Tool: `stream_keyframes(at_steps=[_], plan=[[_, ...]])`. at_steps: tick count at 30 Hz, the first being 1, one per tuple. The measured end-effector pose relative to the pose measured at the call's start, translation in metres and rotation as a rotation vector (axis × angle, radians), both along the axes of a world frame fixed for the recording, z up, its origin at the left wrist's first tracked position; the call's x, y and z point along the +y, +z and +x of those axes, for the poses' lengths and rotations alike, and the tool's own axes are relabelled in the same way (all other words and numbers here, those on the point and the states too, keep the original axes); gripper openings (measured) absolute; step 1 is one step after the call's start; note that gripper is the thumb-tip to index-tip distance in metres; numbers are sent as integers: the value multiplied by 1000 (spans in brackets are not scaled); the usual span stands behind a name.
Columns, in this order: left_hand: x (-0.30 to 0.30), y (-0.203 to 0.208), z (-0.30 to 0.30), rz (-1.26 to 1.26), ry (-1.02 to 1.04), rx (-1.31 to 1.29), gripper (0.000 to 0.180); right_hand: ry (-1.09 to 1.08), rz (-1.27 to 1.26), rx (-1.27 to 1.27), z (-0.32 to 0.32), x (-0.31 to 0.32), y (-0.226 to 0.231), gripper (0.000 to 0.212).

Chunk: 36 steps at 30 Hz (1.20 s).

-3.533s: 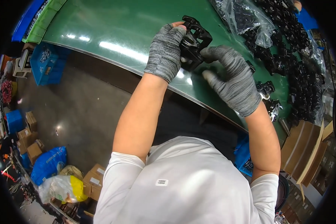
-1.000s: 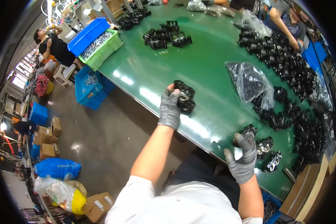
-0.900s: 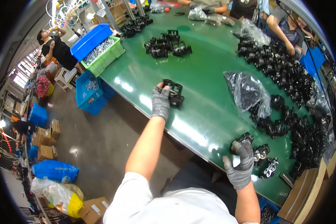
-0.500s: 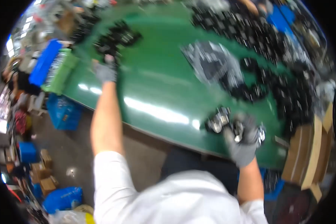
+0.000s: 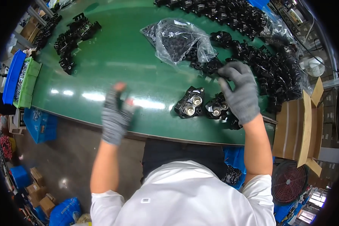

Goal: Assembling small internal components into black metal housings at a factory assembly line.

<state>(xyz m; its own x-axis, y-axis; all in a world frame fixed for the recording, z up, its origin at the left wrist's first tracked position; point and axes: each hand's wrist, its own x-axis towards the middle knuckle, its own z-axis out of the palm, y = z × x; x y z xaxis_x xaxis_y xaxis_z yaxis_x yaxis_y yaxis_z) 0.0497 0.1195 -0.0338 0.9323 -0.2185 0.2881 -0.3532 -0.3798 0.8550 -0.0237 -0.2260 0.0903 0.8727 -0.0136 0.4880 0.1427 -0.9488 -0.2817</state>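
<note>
My left hand (image 5: 116, 113), in a grey fingerless glove, hovers over the near edge of the green table (image 5: 113, 64); it holds nothing and looks blurred. My right hand (image 5: 242, 92), in a grey glove, is spread above two black metal castings. One black casting (image 5: 190, 101) with two silver bores lies just left of that hand. A second casting (image 5: 216, 108) lies partly under its palm. A group of finished black castings (image 5: 73, 35) sits at the table's far left.
A clear plastic bag of black parts (image 5: 179, 39) lies at the table's middle back. A large heap of black castings (image 5: 263, 49) fills the right side. A cardboard box (image 5: 301, 120) stands at the right, a fan (image 5: 290, 182) below it. Blue and green bins (image 5: 20, 79) stand at the left.
My left hand set its casting down among the group at the far left and came back empty to the near edge. My right hand drew castings toward me and now spreads over them.
</note>
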Motion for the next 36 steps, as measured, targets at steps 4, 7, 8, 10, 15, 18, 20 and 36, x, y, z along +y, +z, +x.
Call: stream_keyframes(at_steps=[4, 7, 8, 10, 15, 18, 20, 36], plan=[[-66, 33, -43, 266, -226, -219, 74, 42, -318, 137, 57, 8, 3, 17], [-90, 25, -53, 258, -200, -280, 75, -58, -599, 436, 96, 28, -12, 16], [-99, 23, -54, 265, -188, -267, 77, -105, -527, 401, 105, 28, -28, 18], [-105, 8, -55, 321, -153, -282, 77, -94, -554, 198, 118, 25, -67, 22], [-104, 13, -62, 389, -150, -221, 67, 26, -751, 419, 107, 46, -52, 26], [-105, 9, -69, 405, -155, -212, 61, 3, -778, 274, 96, 47, -48, 24], [-104, 8, -76, 364, -134, -253, 52, 67, -513, 245, 76, 48, -34, 23], [-61, 39, -10, -149, -129, 330, 32, 328, 490, 451, 40, 51, -22, 23]])
